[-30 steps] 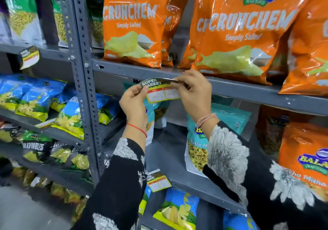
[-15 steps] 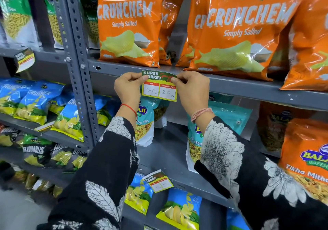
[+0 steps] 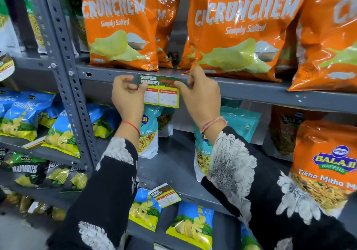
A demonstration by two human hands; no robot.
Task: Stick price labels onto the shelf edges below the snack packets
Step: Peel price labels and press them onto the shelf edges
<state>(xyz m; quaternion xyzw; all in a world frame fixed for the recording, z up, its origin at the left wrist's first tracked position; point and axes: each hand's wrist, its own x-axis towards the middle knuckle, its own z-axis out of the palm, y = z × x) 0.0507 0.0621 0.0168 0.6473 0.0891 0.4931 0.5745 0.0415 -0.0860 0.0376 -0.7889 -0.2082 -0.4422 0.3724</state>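
1. Grey steel shelf edge [image 3: 251, 91] carries the price label [image 3: 161, 92] near its left end, just right of the perforated upright [image 3: 63, 72] and directly below the gap between two orange Crunchem packets [image 3: 119, 27].
2. Label is held by both upper corners: left hand [image 3: 128, 97] has its grip pinching the left corner between thumb and fingers; right hand [image 3: 201, 95] has its grip pressed onto the right corner, thumb tip on the label face.
3. Top strip of the label lies against the shelf edge; lower part with the two white price boxes hangs below the edge, unsupported. Whether the adhesive has taken cannot be told.
4. Orientation: long axis runs along the shelf edge, roughly level, with a slight droop to the right. Print is upright and faces outward; the figures are too blurred to read.
5. Step in hand is judged to be placement and alignment, mid-task.
6. Next move calls for the top strip to be pressed flat and smoothed from the centre outward, level kept with the shelf edge, then both grips released.
7. Another label [image 3: 164, 194] is already fixed on the lower shelf edge [image 3: 202, 198], tilted. A further one shows at the far left [image 3: 5, 66].
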